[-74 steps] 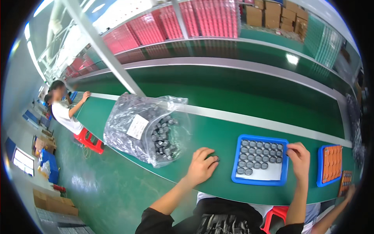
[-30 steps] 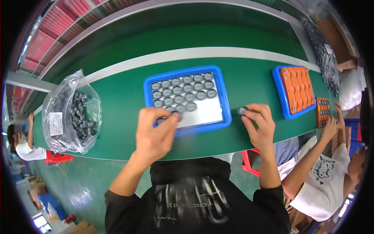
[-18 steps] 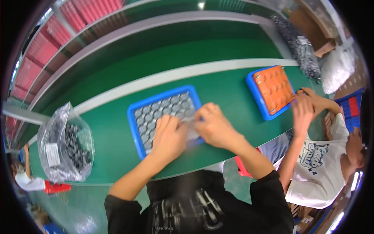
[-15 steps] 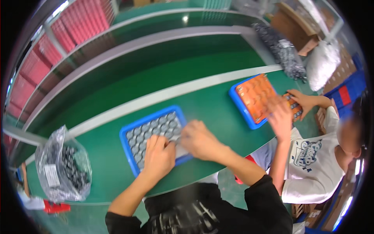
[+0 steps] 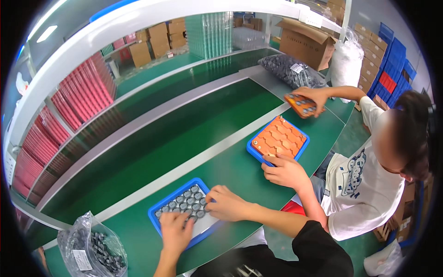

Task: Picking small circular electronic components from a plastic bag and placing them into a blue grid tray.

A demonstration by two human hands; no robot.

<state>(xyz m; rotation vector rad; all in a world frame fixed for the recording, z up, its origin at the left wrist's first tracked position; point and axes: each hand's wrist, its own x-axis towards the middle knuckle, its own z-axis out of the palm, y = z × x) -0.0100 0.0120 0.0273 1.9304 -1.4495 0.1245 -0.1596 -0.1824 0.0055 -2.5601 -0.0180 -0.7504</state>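
A blue-rimmed tray (image 5: 153,217) lies on the green table before me, with several round grey parts (image 5: 187,201) in rows on its white bottom. Over the tray's near left side is my left hand (image 5: 176,231), fingers apart and fingertips down among the parts. I cannot see anything held in it. At the right rim, my right hand (image 5: 227,203) has its fingers curled in a pinch on a round grey part, mostly covered by the fingertips. A clear plastic bag (image 5: 83,247) of loose dark grey parts (image 5: 107,254) stands to the left.
At right, a co-worker rests one hand (image 5: 288,173) on a blue tray with an orange insert (image 5: 281,138) and holds an orange block (image 5: 302,106) in the other. Beyond lie a bag of dark parts (image 5: 293,70) and a cardboard box (image 5: 304,46). A pale rail (image 5: 184,168) crosses the table.
My view has tilted up, showing more of the room. Both my hands stay at the tray with shifted fingers. The co-worker's orange block has moved to the far side of their tray.
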